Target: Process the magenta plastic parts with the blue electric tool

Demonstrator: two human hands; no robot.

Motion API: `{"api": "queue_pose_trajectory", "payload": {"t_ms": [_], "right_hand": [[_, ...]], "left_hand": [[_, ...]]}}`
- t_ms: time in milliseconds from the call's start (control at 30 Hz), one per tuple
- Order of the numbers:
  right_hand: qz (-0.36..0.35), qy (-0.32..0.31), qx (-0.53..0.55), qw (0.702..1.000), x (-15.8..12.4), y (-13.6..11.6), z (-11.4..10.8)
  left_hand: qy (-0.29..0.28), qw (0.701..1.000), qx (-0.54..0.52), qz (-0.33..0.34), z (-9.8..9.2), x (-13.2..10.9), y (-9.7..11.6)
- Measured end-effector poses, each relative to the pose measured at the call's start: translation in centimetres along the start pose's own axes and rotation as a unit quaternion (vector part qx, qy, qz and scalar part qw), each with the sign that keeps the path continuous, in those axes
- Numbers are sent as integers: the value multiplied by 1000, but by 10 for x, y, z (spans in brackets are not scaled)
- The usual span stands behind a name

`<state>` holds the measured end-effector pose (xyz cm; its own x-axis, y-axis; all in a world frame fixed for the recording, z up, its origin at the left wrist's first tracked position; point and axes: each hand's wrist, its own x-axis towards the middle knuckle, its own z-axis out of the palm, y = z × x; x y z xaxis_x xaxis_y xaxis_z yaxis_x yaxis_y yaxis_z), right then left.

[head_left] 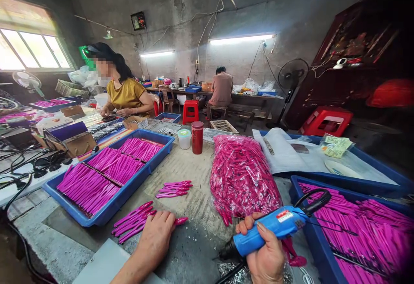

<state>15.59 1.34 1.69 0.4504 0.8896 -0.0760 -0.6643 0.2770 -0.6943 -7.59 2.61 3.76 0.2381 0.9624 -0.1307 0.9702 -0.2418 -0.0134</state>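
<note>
L hand lies flat on the table, fingers stretched out side by side, tips on a loose pile of pink pieces. R hand is clamped round a blue power screwdriver, tip pointing down-left, near the table. Bag of pink parts sits just behind it. Left tray & right tray hold more pink pcs.
</note>
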Motion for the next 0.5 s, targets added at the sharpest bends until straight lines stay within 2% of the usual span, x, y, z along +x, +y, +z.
{"api": "queue_pose_trajectory", "payload": {"t_ms": [100,200,367,500], "right_hand": [[10,-1,6,1000,0,-1,1],[16,-6,7,1000,1,-2,0],[22,-3,9,1000,0,-2,0],[24,11,4,1000,0,-1,0]], "left_hand": [[-9,1000,-5,-5,14,-11,-2],[9,1000,-19,-5,22,-13,-4],[50,998,-37,13,28,-11,-6],[60,997,-47,-3,28,-7,-6]]}}
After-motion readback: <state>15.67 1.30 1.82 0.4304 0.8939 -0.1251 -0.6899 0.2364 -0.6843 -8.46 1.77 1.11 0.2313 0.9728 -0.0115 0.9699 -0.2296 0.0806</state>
